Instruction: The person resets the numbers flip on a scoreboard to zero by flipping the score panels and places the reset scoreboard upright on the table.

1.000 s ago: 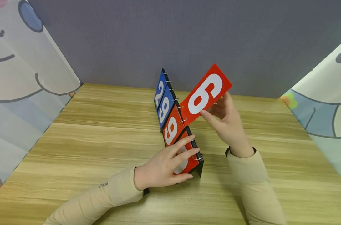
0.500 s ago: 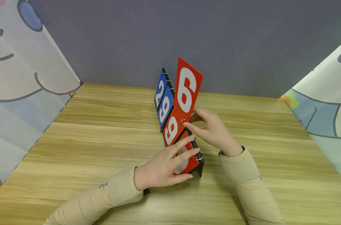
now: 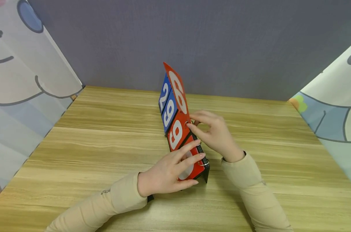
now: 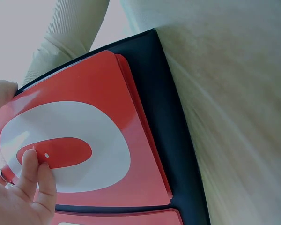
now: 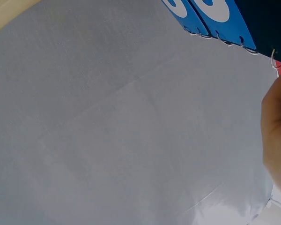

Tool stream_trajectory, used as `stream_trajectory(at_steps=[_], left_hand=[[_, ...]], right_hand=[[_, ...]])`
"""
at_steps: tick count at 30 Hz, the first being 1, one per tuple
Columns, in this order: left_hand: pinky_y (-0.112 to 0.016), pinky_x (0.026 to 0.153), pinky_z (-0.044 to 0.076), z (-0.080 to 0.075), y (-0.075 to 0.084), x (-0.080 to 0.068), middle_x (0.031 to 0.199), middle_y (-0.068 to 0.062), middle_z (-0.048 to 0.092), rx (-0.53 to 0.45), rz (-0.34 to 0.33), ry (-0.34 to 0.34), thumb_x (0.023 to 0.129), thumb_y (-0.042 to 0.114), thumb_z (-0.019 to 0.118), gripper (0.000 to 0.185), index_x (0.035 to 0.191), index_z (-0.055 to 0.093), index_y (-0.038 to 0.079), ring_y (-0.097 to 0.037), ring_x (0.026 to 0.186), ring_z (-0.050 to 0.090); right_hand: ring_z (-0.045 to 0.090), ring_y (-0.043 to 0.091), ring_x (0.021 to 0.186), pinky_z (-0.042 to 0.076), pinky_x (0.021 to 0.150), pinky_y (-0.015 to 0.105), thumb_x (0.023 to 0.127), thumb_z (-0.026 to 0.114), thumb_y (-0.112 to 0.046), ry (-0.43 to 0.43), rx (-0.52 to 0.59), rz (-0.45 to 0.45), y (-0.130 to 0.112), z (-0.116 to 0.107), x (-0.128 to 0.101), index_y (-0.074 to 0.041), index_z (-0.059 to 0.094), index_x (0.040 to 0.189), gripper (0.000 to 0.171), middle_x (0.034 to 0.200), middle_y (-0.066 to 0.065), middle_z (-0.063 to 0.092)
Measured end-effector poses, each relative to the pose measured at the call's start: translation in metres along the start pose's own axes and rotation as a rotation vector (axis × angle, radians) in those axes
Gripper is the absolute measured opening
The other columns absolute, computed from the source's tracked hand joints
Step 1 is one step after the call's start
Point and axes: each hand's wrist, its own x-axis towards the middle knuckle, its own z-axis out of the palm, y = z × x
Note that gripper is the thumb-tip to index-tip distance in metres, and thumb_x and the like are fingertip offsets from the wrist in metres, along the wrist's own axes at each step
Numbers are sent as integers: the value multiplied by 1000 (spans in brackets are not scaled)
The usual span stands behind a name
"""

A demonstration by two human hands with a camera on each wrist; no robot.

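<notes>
A flip scoreboard [image 3: 206,173] with a black stand and metal rings stands slanted on the table. My left hand [image 3: 170,170] rests over its near end. The fingers are fairly straight on the red card with a white 0 [image 4: 107,122], and the thumb lies at the board's edge. A red number card [image 3: 178,88] stands raised above the rings, seen edge-on from the side. Beside the ring, the thumb and index finger of my right hand [image 3: 214,130] pinch the base of that card. Below it lies another red card with a white 9 [image 3: 175,133].
Two blue cards, a 2 [image 3: 164,95] and a 9 [image 3: 169,111], lie on the scoreboard's far half. The wooden table [image 3: 106,145] meets a grey backdrop [image 3: 175,38] behind. Cartoon-printed panels [image 3: 27,64] stand at both sides.
The raised red card has swung from the right over to the left, above the board. My right hand has moved left and down toward the rings. My left hand has stayed put.
</notes>
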Motion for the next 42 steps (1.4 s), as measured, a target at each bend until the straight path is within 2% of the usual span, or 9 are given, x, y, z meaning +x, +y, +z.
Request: stream_trajectory(at_steps=[6,15,24,33,38,42], left_hand=[[-18,73,45,0,0,0,148,-20,29,-3,-1,-6,83,33,73,73,140,32,11,-8,76,51],[-17,73,44,0,0,1,149,-19,28,-7,-1,-14,83,32,73,74,140,33,10,-8,76,51],[-17,73,44,0,0,1,148,-18,29,3,-2,-9,82,33,74,73,139,34,10,-8,76,52],[-17,74,45,0,1,0,148,-19,30,8,-7,-16,82,34,74,74,139,34,11,-8,77,52],[-17,73,45,0,0,0,148,-20,30,7,-5,-14,82,33,74,74,140,33,11,-8,77,51],[-18,74,44,0,0,1,148,-19,28,-14,-4,-18,83,32,73,73,140,32,11,-8,76,51]], right_hand=[[66,26,91,55,79,37,77,74,3,31,-3,-70,2,0,1,2,73,97,20,97,15,71],[60,24,101,49,89,36,77,72,5,-33,45,-94,8,-2,1,-2,73,99,23,102,10,70],[57,25,104,47,93,36,76,72,6,-74,65,-131,15,-1,2,-2,73,100,25,103,10,70],[53,25,111,41,99,39,81,68,4,-152,109,-105,17,-2,2,-6,73,99,20,109,9,68],[51,26,112,40,99,41,89,63,-7,-177,110,-99,18,-2,3,-7,71,93,9,110,10,67],[50,26,112,40,99,41,94,57,-14,-177,126,-90,18,-1,2,-7,69,91,14,110,10,67]])
